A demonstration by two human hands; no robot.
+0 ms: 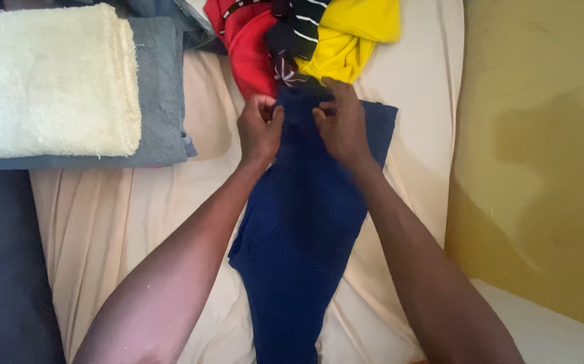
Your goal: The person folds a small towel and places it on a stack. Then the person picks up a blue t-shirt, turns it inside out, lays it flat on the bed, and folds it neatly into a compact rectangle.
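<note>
We are working over a bed covered with a cream sheet (103, 222), and the blue garment (305, 229) is lying lengthwise down the middle of it, running from the far pile of clothes toward us. Our left hand (259, 129) and right hand (341, 123) are both sitting at the far end of that garment, close together, each one pinching a bit of the blue cloth between thumb and fingers; the right hand is slightly blurred, so we are not sure how much cloth it is gripping. Just beyond our fingers a heap of clothes is crowding the edge: a red garment (251, 47), a dark striped piece (298, 30) and a yellow garment (349, 34), the striped one seeming to touch the blue cloth. To do this well, we judge that we should be gripping the two corners evenly, keeping the edge taut between the hands, and keeping the blue cloth from catching on the heap behind it. The lower part is lying bunched and narrow, so smoothing it flat on the sheet would help. Off to the left, a folded pale yellow towel (49, 81) is resting on a folded grey-blue cloth (160, 94), well apart from our hands.
</note>
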